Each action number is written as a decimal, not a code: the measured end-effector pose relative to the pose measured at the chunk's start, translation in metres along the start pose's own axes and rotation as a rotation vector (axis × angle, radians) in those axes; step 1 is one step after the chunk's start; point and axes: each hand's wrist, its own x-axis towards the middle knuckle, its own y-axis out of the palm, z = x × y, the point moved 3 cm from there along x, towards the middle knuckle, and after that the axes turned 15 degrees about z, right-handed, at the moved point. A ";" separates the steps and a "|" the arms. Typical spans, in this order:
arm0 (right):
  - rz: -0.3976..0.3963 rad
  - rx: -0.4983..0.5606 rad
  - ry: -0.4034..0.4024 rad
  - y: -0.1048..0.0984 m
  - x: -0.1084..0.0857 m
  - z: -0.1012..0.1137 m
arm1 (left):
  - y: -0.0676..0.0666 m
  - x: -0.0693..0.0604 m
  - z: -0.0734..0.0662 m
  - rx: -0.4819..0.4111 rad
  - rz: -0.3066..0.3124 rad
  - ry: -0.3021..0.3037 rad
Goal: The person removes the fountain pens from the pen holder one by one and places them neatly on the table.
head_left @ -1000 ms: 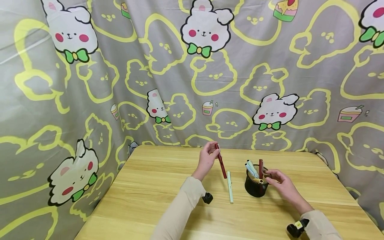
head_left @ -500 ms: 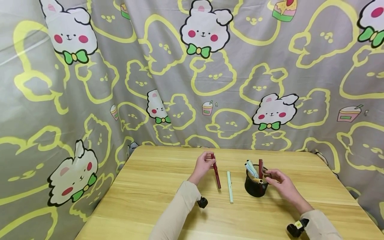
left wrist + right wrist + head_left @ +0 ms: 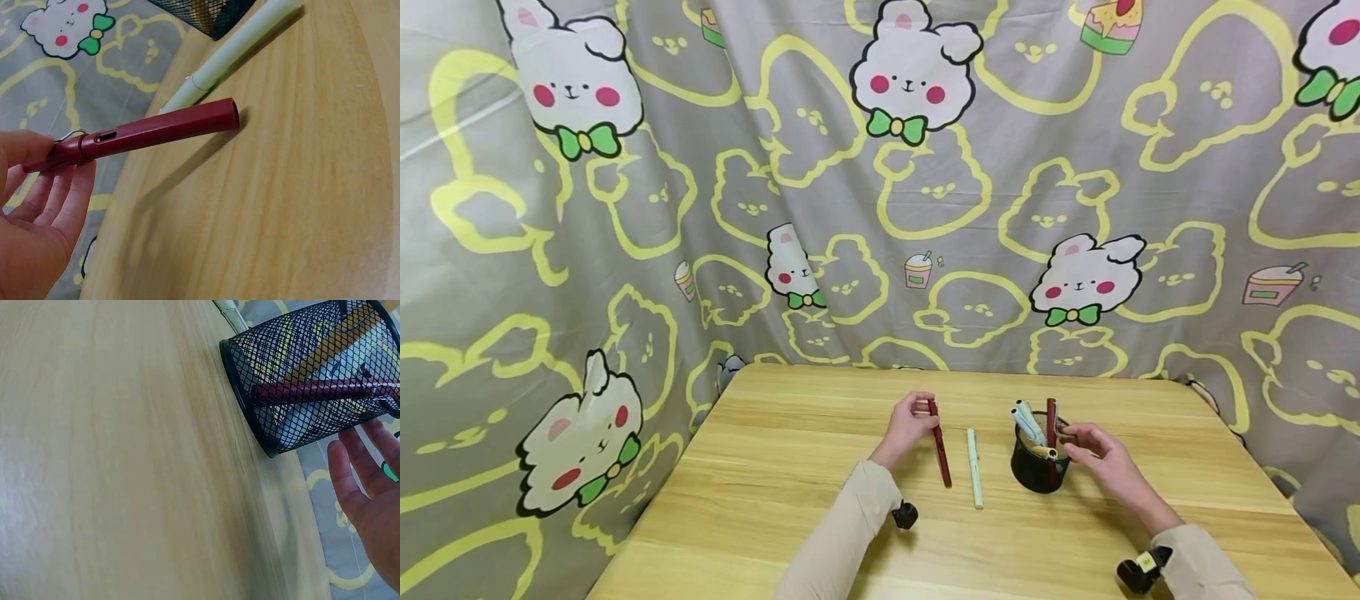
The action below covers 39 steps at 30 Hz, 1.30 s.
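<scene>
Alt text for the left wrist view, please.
A left hand holds a dark red pen by its clip end; behind it, a pale green pen lies on a wooden table near part of a black mesh holder.

Dark red on the held pen (image 3: 940,456), pale mint on the loose pen (image 3: 975,472).
Black mesh on the holder (image 3: 1032,475); light blue, green, ochre and dark red on pens (image 3: 1033,428) inside; yellowish woodgrain on the worktop (image 3: 737,508); yellow outlines, white rabbits on grey curtain (image 3: 850,204).
</scene>
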 end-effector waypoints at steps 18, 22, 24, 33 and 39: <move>-0.004 -0.004 -0.014 0.000 -0.001 0.005 | 0.014 -0.006 0.016 0.179 0.125 -0.039; -0.003 0.006 -0.022 0.000 -0.001 0.004 | 0.015 -0.006 0.020 0.231 0.144 -0.054; -0.002 0.011 -0.023 0.000 -0.001 0.004 | 0.016 -0.007 0.021 0.257 0.154 -0.067; 0.001 0.021 -0.039 0.000 0.000 0.002 | 0.018 -0.007 0.024 0.306 0.191 -0.089; 0.003 0.042 -0.046 0.000 0.001 -0.001 | 0.021 -0.005 0.026 0.319 0.204 -0.114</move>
